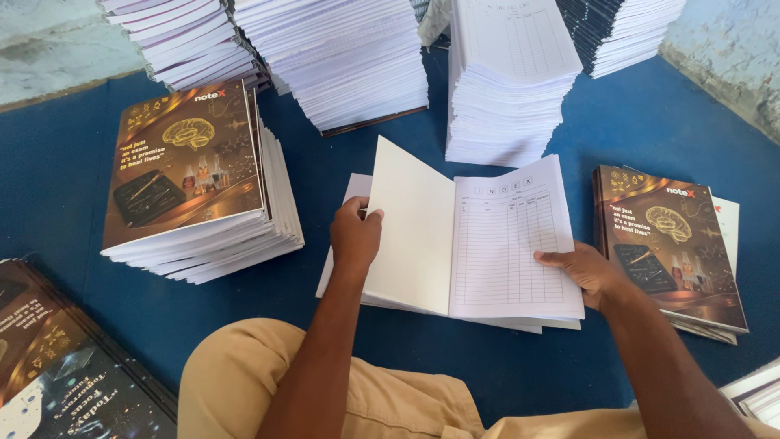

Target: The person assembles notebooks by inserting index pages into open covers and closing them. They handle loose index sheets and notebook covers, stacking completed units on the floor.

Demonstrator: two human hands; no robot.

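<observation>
An open notebook [487, 244] lies on the blue floor mat [49, 187] in front of me. My left hand [355, 236] grips the edge of its lifted blank cover, holding it up at an angle. Fingers flat, my right hand [587, 271] presses on the lower right of the ruled table page. More white sheets lie under the notebook.
A tall stack of brown-covered notebooks [195, 179] stands at the left, a short stack [670, 244] at the right. Piles of white ruled page blocks [504, 81] stand behind. Dark printed covers [57, 366] lie at the lower left. My tan-clothed knees [244, 390] are below.
</observation>
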